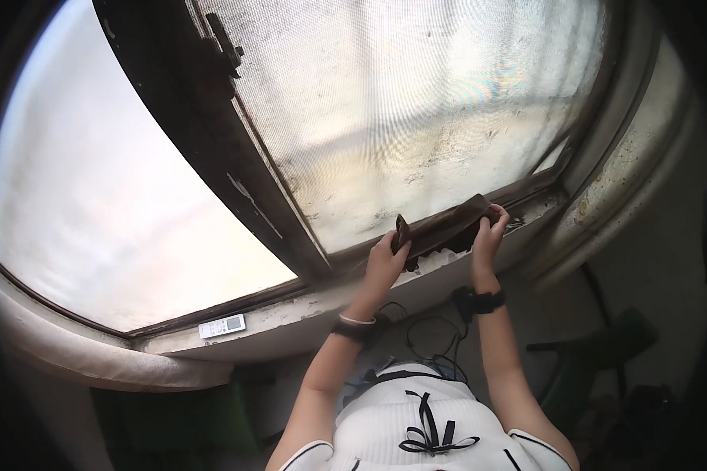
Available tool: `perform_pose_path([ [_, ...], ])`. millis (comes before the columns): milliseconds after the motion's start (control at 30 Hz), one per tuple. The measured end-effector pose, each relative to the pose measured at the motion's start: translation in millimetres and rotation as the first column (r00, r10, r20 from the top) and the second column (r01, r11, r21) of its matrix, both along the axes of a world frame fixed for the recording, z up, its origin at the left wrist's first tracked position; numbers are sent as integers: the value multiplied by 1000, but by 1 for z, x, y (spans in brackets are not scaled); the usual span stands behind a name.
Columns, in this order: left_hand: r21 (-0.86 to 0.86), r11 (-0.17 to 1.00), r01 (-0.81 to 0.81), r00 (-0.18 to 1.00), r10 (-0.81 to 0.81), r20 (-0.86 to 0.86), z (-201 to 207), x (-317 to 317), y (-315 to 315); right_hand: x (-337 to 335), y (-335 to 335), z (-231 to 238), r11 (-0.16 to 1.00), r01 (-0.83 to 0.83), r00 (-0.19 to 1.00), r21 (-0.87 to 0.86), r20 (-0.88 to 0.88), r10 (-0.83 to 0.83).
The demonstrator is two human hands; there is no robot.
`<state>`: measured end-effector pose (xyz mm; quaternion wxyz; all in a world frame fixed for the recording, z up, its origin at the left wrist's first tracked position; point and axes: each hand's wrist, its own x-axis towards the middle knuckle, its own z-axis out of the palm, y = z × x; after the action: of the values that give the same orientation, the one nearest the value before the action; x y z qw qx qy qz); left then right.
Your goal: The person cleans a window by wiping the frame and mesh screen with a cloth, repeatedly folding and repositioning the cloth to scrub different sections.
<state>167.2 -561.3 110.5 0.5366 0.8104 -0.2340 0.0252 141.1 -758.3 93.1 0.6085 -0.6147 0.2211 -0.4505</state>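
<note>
1. White ribbed top [401,416] with a black bow [436,436]: nearest the camera, at 6 o'clock. We wear it; our bare forearms extend upward from it.
2. Left grip [386,257]: just off centre, toward 4 o'clock. We have it closed around one end of a dark brown piece [449,225]; a folded tip projects upward past the fingers. A dark band [354,327] encircles the wrist.
3. Right grip [489,235]: at 3 o'clock. We have the fingers bent and closed on the opposite end of the same piece. A black wristband [487,302] is fitted below.
4. Dark brown piece: located at 3 o'clock, spanning both hands, along the lower rail of the window. It appears thin and pliable; we cannot tell its material.
5. White ragged patch [440,259]: directly below the piece, on the edge of the sill [279,315].
6. White remote control [221,326]: at 8 o'clock, lying on the sill, well apart from our hands.
7. Mesh screen [424,102]: at 1 o'clock, beyond our hands. We see a dark frame post [196,133] at 10 o'clock, carrying a latch [226,49] at 11 o'clock.
8. Dark cables [410,336]: at 5 o'clock, below the sill. Green chair [605,353]: at 4 o'clock.
</note>
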Motion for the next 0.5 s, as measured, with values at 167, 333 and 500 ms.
perform_pose_path([
  [167,-203,964,-174,985,174,-20,29,-2,24,9,49,97,954,-295,925,-46,237,297],
  [333,-247,922,-299,954,281,-105,53,-21,89,58,149,114,769,-352,843,-534,175,508],
  [500,-261,890,-374,905,289,-313,42,-59,142,50,240,39,565,-325,861,-759,10,509],
])
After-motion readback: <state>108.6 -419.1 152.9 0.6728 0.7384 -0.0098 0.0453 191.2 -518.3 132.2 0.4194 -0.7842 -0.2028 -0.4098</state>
